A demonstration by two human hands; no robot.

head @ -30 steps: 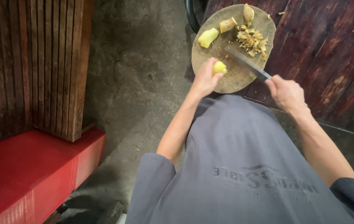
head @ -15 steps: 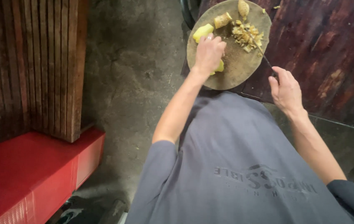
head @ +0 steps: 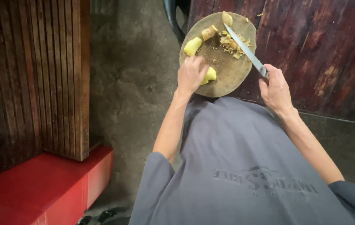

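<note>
Head view: my left hand (head: 192, 75) is on the round wooden board (head: 227, 77), fingers (head: 197, 62) curled over a yellow peeled piece (head: 210, 75) at the board's near-left part, pinning it down. My right hand (head: 275, 89) sits at the board's right edge, fingers clenched around the knife (head: 246, 50) handle. The blade angles far-left across the board, its tip near the far rim. A second yellow piece (head: 192, 46) lies at the far-left rim. A brown-skinned chunk (head: 209, 32) lies just beyond it, with chopped scraps (head: 230, 43) beside the blade. The board overhangs the dark wooden worktop (head: 319, 50) at its left edge. Concrete floor (head: 131, 83) on the left, red ledge (head: 40, 187) near-left.
</note>
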